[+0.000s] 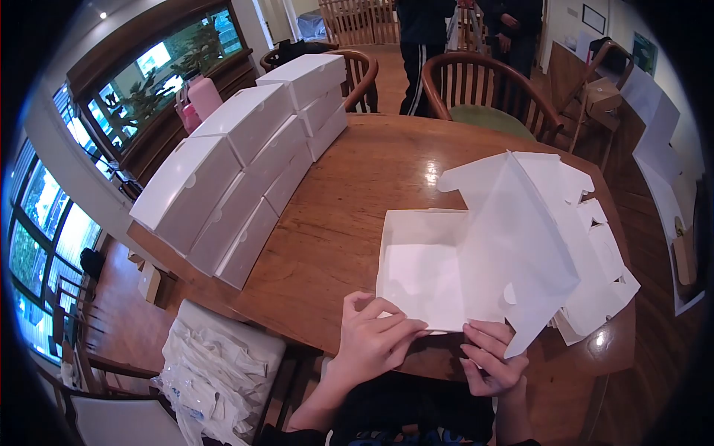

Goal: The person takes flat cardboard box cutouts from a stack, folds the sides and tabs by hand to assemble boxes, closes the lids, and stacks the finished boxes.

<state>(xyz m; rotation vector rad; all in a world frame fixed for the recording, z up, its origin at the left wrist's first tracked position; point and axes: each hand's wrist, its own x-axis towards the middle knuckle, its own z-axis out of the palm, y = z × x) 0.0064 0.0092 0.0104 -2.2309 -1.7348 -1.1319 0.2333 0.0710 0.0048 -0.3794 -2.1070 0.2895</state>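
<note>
A white cardboard box (pixel 424 273), partly folded, lies on the table in front of me, its tray walls up and its lid panel raised on the right. My left hand (pixel 377 332) pinches the front wall near the left corner, fingers bent over the edge. At the front right corner, my right hand (pixel 491 357) grips the wall, its thumb below and partly hidden. The lid panel (pixel 520 245) slants up beside the right hand, with side flaps sticking out. Beneath and behind it are flat, unfolded cardboard blanks (pixel 602 260).
Several closed white boxes (pixel 260 123) are stacked along the table's (pixel 335 193) left side. A chair with plastic bags (pixel 216 364) stands at the lower left. Wooden chairs (pixel 491 82) and two standing people (pixel 424 52) are beyond the far edge.
</note>
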